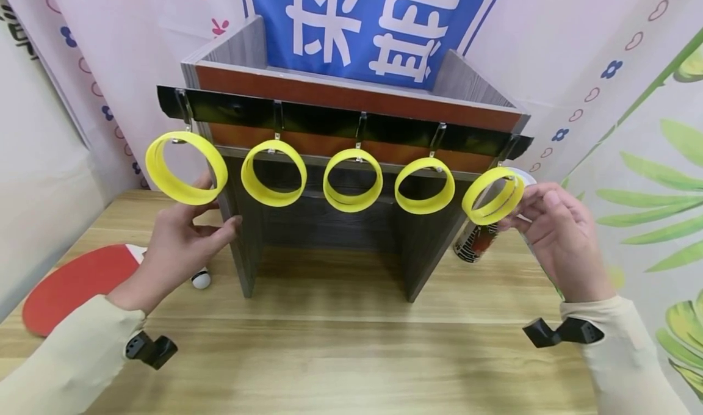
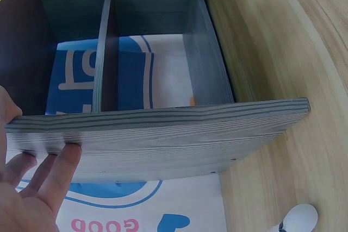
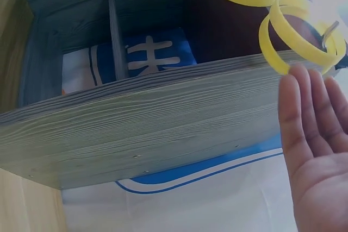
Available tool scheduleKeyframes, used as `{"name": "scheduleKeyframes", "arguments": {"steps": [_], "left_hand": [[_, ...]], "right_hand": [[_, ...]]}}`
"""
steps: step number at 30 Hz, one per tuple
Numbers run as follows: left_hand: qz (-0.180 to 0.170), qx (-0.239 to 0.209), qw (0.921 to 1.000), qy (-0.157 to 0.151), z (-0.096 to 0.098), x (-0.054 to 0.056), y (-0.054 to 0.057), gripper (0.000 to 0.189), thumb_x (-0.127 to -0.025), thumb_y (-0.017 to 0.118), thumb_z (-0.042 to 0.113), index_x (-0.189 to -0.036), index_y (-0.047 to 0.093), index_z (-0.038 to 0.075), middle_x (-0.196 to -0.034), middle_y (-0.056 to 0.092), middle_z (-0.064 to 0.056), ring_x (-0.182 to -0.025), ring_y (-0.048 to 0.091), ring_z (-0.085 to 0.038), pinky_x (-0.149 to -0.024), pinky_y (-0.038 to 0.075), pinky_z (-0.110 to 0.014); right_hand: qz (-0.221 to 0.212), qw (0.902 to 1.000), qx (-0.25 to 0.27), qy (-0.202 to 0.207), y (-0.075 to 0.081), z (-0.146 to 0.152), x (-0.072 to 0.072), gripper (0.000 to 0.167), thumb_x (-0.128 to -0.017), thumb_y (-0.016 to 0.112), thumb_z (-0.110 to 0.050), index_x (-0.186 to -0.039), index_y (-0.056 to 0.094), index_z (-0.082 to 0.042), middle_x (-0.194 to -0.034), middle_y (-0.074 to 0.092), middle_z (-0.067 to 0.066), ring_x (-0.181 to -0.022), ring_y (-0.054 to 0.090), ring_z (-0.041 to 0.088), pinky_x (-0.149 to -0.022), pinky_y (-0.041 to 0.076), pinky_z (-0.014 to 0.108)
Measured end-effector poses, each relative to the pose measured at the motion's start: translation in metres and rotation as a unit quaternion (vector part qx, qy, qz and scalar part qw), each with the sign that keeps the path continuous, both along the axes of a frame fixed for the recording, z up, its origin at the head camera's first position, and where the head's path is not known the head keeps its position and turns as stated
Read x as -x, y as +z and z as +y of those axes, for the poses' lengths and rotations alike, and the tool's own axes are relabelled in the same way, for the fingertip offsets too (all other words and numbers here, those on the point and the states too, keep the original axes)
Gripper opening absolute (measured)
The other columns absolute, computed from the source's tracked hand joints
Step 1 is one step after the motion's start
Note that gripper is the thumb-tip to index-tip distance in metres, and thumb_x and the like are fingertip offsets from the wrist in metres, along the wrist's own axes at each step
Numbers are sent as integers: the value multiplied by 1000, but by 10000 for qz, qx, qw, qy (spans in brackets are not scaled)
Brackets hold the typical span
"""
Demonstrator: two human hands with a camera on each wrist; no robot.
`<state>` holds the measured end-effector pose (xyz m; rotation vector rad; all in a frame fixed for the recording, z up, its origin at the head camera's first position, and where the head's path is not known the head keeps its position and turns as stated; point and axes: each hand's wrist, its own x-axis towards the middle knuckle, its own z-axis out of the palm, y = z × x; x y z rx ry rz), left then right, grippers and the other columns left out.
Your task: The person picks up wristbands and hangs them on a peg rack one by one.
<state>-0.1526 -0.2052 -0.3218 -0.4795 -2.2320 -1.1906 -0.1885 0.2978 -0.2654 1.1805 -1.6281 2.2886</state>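
A grey wood-grain stand (image 1: 249, 244) rises from the table, with a reddish-brown front board (image 1: 351, 91) and a black strip (image 1: 318, 116) across it. Several yellow rings (image 1: 274, 201) hang from metal hooks on that strip. My left hand (image 1: 183, 232) grips the stand's left side panel (image 2: 163, 145), its thumb at the front edge and fingers against the outer face. Beside the rightmost yellow ring (image 1: 472, 204) is my right hand (image 1: 566, 238). Its fingers look straight in the right wrist view, fingertips close to a ring (image 3: 296, 39); contact cannot be told.
A red table tennis paddle (image 1: 82, 287) lies on the wooden table (image 1: 329, 354) at left, near a small white-ended object (image 1: 201, 279). A dark can (image 1: 473, 244) stands behind the right side, with a white rounded thing (image 1: 524, 176) above it. Printed cloth (image 1: 549, 55) hangs behind.
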Motion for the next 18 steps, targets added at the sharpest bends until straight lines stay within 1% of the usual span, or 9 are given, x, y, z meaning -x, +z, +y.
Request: {"name": "scheduleKeyframes", "arguments": {"steps": [2,4,8,10,12,15,16,17,18], "left_hand": [[-28,5,10000,-10,-1,0,0,87,-84,76,-12,-159,47,20,-150,58,-19,-107,58,18,-73,56,-4],[-78,40,10000,-11,-4,0,0,82,-85,76,-11,-157,49,18,-147,60,-19,-108,57,19,-73,56,-4],[-253,255,9993,45,-10,0,-2,72,-87,79,-4,-152,54,14,-140,64,-18,-110,53,23,-74,54,-2],[-332,445,9984,109,-13,-1,-3,64,-87,80,0,-146,58,11,-134,68,-17,-111,63,11,-73,55,-3],[-348,801,9960,205,-14,-3,-4,58,-87,82,3,-141,60,8,-128,70,-17,-112,71,-9,-74,63,-16],[-149,1715,9836,538,-16,-8,-4,57,-88,83,11,-140,59,6,-124,72,-21,-104,73,-40,-71,68,-39],[19,2070,9761,658,-16,-10,-5,57,-88,83,15,-139,60,5,-122,73,-22,-102,73,-42,-67,67,-44],[265,2408,9671,777,-16,-13,-6,51,-94,78,24,-138,62,3,-119,74,-23,-98,74,-44,-63,66,-49],[542,2715,9567,894,-16,-16,-8,49,-98,72,33,-134,64,2,-115,76,-24,-94,75,-44,-56,63,-45]], "right_hand": [[-191,9985,-126,-492,-3,-3,-1,37,-113,28,-4,-109,64,8,-102,73,14,-93,72,22,-84,65,31],[-400,9918,-400,-1144,-8,-7,-3,32,-113,36,-7,-107,65,4,-99,73,9,-90,73,18,-83,65,28],[-549,9630,-1332,-2277,-26,-16,-6,24,-111,47,-13,-111,69,-2,-97,74,2,-84,73,12,-82,65,23],[-383,9442,-1894,-2666,-35,-18,-7,23,-111,49,-14,-111,68,-1,-96,74,-2,-82,72,10,-80,64,21],[-74,9313,-2239,-2872,-45,-19,-6,21,-110,49,-10,-109,66,2,-92,73,-5,-81,72,8,-78,64,19],[646,9046,-2654,-3272,-58,-20,-8,16,-107,51,0,-103,64,8,-92,71,-7,-82,70,3,-76,61,14],[931,8952,-2701,-3421,-62,-21,-9,14,-105,52,4,-101,66,8,-91,71,-7,-82,69,1,-77,59,12],[1249,8867,-2719,-3525,-65,-21,-10,14,-103,54,7,-98,67,7,-90,72,-5,-83,68,-1,-78,58,10],[1591,8783,-2705,-3608,-68,-22,-12,14,-101,55,9,-96,68,7,-88,72,-1,-84,67,-3,-80,57,8]]}}
